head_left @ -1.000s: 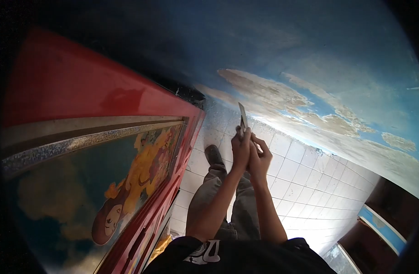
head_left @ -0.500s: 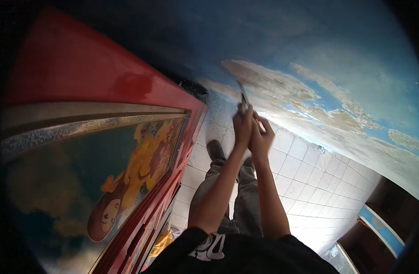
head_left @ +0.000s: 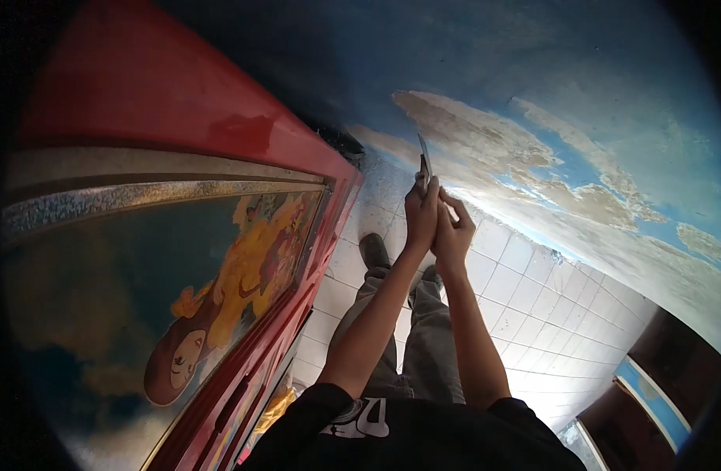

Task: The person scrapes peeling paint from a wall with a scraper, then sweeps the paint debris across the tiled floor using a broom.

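Observation:
My left hand (head_left: 421, 216) is closed around a thin, pointed metal-bladed tool (head_left: 425, 153), which I see nearly edge-on. The blade points away from me, in front of the peeling blue wall (head_left: 494, 141). I cannot tell whether its tip touches the wall. Pressed close against the left hand is my right hand (head_left: 454, 231), its fingers bent and the fingertips brought together. Whatever lies in those fingers, possibly the tool's handle, is hidden.
To the left stands a red cabinet (head_left: 180, 94) with a painted picture panel (head_left: 235, 275). White tiles (head_left: 525, 290) cover the floor where my shoes (head_left: 374, 251) stand. Dark brown furniture (head_left: 635, 424) with a light-blue strip is at lower right.
Both hands keep close together, and the tool has turned so its blade shows more upright. The view has shifted slightly; the right fingers appear a little more spread from the left hand.

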{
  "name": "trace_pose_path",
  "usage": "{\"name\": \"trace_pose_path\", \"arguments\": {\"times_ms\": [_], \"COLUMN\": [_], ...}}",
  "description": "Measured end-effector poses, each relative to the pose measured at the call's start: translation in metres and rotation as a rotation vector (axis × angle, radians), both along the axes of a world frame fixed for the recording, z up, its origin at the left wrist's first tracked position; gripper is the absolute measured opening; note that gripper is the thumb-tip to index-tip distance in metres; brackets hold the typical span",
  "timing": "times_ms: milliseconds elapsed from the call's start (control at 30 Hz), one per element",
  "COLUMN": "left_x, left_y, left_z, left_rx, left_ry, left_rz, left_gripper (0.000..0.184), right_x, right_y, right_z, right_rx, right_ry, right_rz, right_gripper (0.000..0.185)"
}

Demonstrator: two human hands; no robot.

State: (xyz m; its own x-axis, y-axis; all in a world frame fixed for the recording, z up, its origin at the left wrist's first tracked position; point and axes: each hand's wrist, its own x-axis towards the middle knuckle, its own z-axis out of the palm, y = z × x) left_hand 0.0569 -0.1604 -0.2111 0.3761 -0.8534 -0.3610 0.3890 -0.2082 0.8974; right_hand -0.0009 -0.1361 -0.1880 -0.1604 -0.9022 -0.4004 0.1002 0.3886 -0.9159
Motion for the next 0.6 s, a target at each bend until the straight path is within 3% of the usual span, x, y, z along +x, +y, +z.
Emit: {"name": "trace_pose_path", "arguments": {"times_ms": [167, 267, 333, 400, 467, 533, 600], "left_x": [-0.016, 0.000, 0.018, 0.031, 0.031, 0.024, 0.009], "left_y": [0.032, -0.002, -0.023, -0.014, 0.002, 0.028, 0.046], "left_z": [0.043, 0.003, -0.011, -0.007, 0.001, 0.019, 0.054], "left_rx": [0.102, 0.103, -0.005, -0.022, -0.036, 0.116, 0.094], "left_ry": [-0.068, -0.048, -0.153, -0.099, -0.044, 0.120, -0.015], "left_rz": [-0.068, -0.110, 0.098, 0.126, 0.134, 0.055, 0.051], "left_gripper": [0.031, 0.027, 0.024, 0.024, 0.024, 0.023, 0.024], "right_x": [-0.012, 0.002, 0.018, 0.033, 0.031, 0.022, 0.010], "right_y": [0.033, -0.006, -0.030, -0.024, -0.006, 0.014, 0.035], "right_z": [0.022, 0.016, 0.001, -0.006, -0.001, 0.025, 0.055], "right_rx": [-0.122, 0.003, 0.041, -0.056, -0.086, -0.031, 0.000], "right_ry": [-0.013, -0.112, -0.024, -0.050, -0.084, -0.020, 0.042], "right_rz": [-0.038, -0.057, 0.053, 0.050, 0.048, 0.087, 0.097], "right_gripper": [0.026, 0.023, 0.019, 0.018, 0.018, 0.018, 0.020]}}
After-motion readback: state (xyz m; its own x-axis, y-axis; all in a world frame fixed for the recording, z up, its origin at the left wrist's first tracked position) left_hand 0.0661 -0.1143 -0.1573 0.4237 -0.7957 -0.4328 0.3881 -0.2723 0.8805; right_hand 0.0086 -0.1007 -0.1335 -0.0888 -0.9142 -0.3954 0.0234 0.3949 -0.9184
